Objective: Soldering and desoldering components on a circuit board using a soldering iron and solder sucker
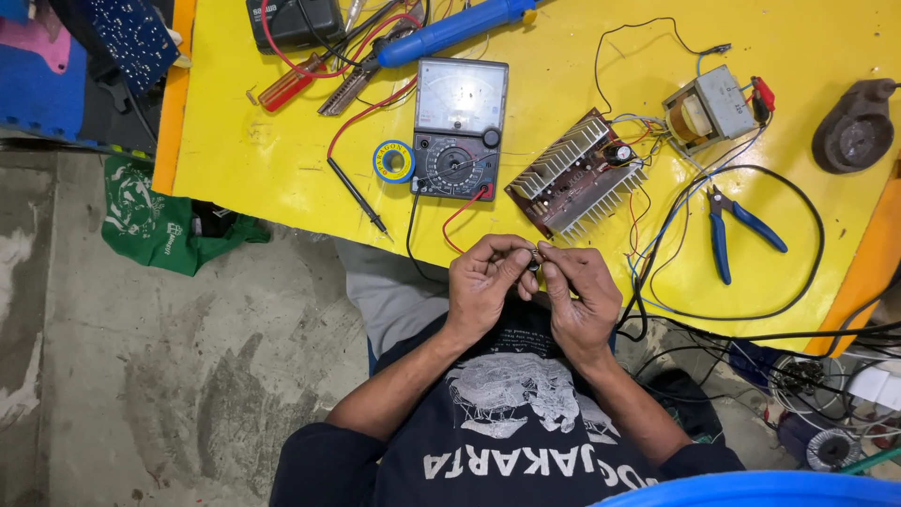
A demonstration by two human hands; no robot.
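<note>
Both hands meet just below the meter (459, 129), at the near edge of the yellow table (272, 150). Left hand (485, 286): fingers curled in, thumb and forefinger pinched on a small dark part (533, 261). Right hand (580, 296): likewise curled, fingertips closed on the same part from the other side. Part too small to identify; it sits between the two sets of fingertips, directly below the meter, off the table surface.

Ref. meter, other items:
- Tape roll (394, 161), blue/yellow, just left of meter, flat on table.
- Black probe (357, 195) below-left of meter, lying loose; red lead runs from it up past the meter's left side.
- Circuit board (577, 175) w/ finned heatsinks, just right of meter, tilted diagonal.
- Transformer (709, 108) further right, beyond board, wired to it; red clip on its right side.
- Cutters (737, 230), blue handles, far right and lower than meter, inside a loop of black cable.
- Blue tool (455, 28) above meter, lying at an angle.
- Red screwdriver (291, 83) up-left of meter.
- Green bag (155, 221) on floor, well left of meter, under table edge.
</note>
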